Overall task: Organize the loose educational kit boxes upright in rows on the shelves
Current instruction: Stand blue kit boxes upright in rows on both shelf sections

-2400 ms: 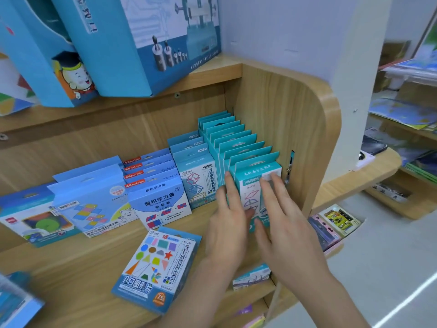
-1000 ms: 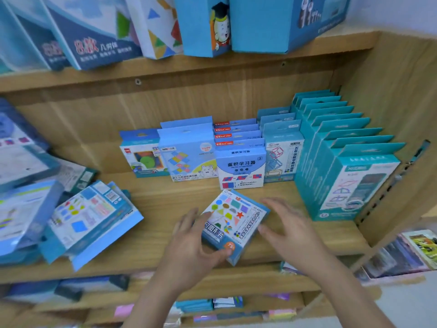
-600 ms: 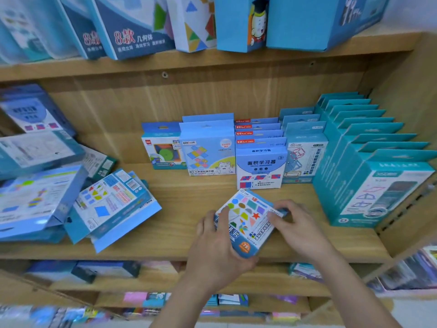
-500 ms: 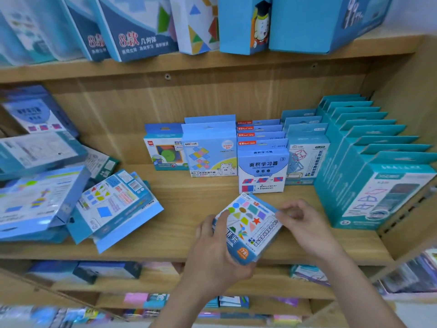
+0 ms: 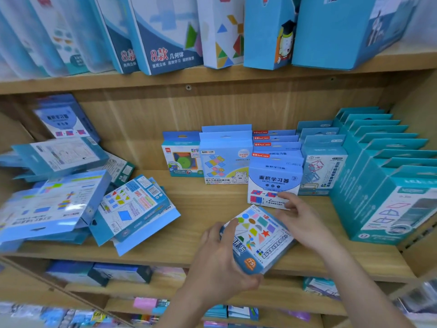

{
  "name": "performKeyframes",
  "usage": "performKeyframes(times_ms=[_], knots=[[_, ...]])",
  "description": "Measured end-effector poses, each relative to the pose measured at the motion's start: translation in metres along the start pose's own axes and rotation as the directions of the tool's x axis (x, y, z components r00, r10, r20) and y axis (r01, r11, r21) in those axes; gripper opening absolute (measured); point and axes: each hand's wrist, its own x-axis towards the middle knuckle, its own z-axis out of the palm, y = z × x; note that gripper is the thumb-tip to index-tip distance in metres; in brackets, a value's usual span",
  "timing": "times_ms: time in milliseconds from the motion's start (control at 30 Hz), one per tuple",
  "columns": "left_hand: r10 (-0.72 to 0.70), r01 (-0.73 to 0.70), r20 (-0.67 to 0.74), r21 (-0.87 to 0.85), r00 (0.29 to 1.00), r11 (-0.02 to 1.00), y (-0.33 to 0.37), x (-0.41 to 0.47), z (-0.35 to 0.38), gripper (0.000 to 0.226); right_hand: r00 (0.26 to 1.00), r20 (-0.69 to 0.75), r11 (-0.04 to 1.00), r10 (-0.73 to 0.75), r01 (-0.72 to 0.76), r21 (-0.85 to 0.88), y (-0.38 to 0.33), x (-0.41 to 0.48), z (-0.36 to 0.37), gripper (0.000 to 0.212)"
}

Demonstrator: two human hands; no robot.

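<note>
A small blue box printed with coloured shapes (image 5: pixel 259 235) is held tilted just above the front of the wooden middle shelf (image 5: pixel 203 209). My left hand (image 5: pixel 217 263) grips its lower left side. My right hand (image 5: pixel 305 223) holds its upper right corner. Behind it, upright rows stand at the back: a white-and-blue box row (image 5: pixel 275 183), light blue boxes (image 5: pixel 224 159) and teal rows (image 5: pixel 383 185) on the right. A loose heap of blue boxes (image 5: pixel 78 197) lies flat and slanted on the shelf's left.
Tall blue and white kit boxes (image 5: pixel 165 34) stand on the shelf above. Lower shelves (image 5: pixel 118 273) hold more flat packs. The wooden side panel (image 5: pixel 423 233) closes the shelf on the right.
Both hands left the teal row at the right, came to the shapes box lying flat on the shelf and lifted it off the wood. The view swung left.
</note>
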Motion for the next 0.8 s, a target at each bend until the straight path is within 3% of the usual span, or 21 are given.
performKeyframes(times_ms=[133, 333, 433, 500, 633, 800], knots=[[-0.033, 0.027, 0.075, 0.085, 0.997, 0.996, -0.008, -0.002, -0.006, 0.109, 0.991, -0.077, 0.980, -0.105, 0.090, -0.179, -0.002, 0.018, 0.001, 0.041], [-0.090, 0.075, 0.118, 0.125, 0.989, 0.989, -0.008, 0.004, -0.011, 0.110, 0.978, -0.143, 0.859, -0.149, 0.057, -0.509, -0.014, 0.019, 0.004, 0.037], [-0.144, 0.112, 0.188, 0.170, 0.972, 0.979, -0.002, 0.012, -0.016, 0.116, 0.869, -0.251, 0.764, -0.428, 0.199, -0.614, -0.025, 0.016, 0.003, 0.040], [-0.158, 0.119, 0.209, 0.188, 0.965, 0.975, 0.004, 0.021, -0.017, 0.118, 0.791, -0.204, 0.661, -0.577, 0.305, -0.686, -0.033, 0.022, 0.003, 0.049], [-0.172, 0.118, 0.218, 0.239, 0.961, 0.964, 0.013, 0.036, -0.012, 0.116, 0.830, 0.033, 0.460, -0.556, 0.341, -0.820, -0.037, 0.038, 0.006, 0.062], [-0.214, 0.140, 0.226, 0.305, 0.950, 0.942, 0.013, 0.040, -0.012, 0.117, 0.844, 0.049, 0.408, -0.534, 0.308, -0.859, -0.029, 0.042, 0.000, 0.069]])
